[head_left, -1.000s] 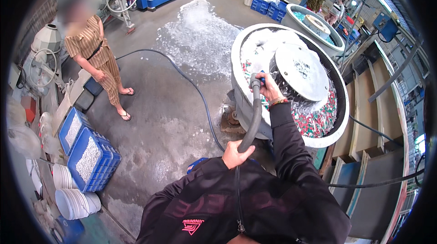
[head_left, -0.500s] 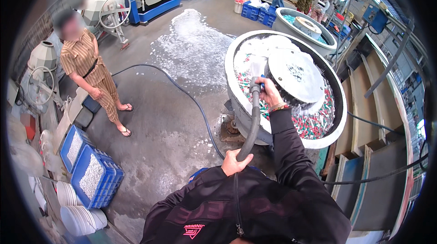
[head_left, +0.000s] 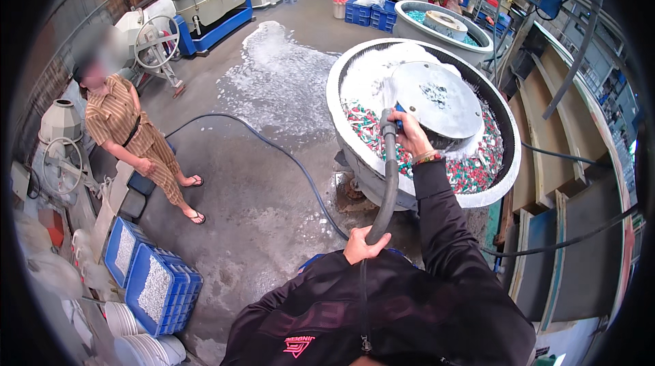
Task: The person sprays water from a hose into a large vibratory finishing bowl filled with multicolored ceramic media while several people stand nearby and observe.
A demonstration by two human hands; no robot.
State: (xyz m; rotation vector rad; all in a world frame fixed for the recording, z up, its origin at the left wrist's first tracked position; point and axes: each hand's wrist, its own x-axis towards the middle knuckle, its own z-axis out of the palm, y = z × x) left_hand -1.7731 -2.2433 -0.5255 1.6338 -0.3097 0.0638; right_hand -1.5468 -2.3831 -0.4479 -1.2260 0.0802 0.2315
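Note:
My left hand (head_left: 366, 246) is closed around a thick grey hose (head_left: 387, 195) close to my body. Farther along, my right hand (head_left: 413, 135) grips the valve nozzle (head_left: 389, 122) at the hose's end, by its blue handle. Both hands hold the hose over the near left part of a round tub (head_left: 333, 103) with a pale rim. Inside the tub, many small red, green and white pieces (head_left: 477, 173) lie around a raised central disc (head_left: 437, 96). White foam (head_left: 372, 69) covers the pieces on the far left side. My right fingers are partly hidden behind the hand.
A person (head_left: 126, 134) in striped clothes stands at the left. Blue crates (head_left: 179, 301) of white pieces and stacked white buckets (head_left: 147, 351) stand at lower left. A dark hose (head_left: 300, 161) crosses the wet, foamy floor. Wooden troughs (head_left: 556, 127) flank the right; a second tub (head_left: 409, 18) stands behind.
The nozzle has swung slightly nearer, away from the foam. The white spray seen before it no longer shows, and more coloured pieces are visible at the tub's left. My view has shifted a little.

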